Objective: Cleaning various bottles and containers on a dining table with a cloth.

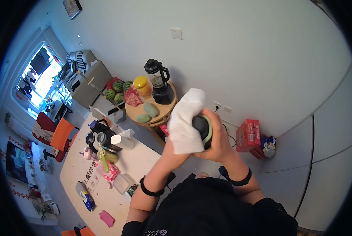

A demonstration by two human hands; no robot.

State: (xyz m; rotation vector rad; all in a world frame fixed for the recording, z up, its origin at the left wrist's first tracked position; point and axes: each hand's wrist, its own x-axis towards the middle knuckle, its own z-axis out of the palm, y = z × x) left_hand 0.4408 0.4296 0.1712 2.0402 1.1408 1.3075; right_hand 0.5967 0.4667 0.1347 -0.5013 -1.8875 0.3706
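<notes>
One green-rimmed dark object (200, 126), mid-frame.
My right hand (217, 138) clasps it; white cloth (186, 122) mostly hides my left hand (176, 155), grip unclear.

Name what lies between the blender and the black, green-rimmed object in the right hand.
In the head view, the round table's edge, then a white cloth, show between the blender and the black, green-rimmed object in the right hand.
</notes>
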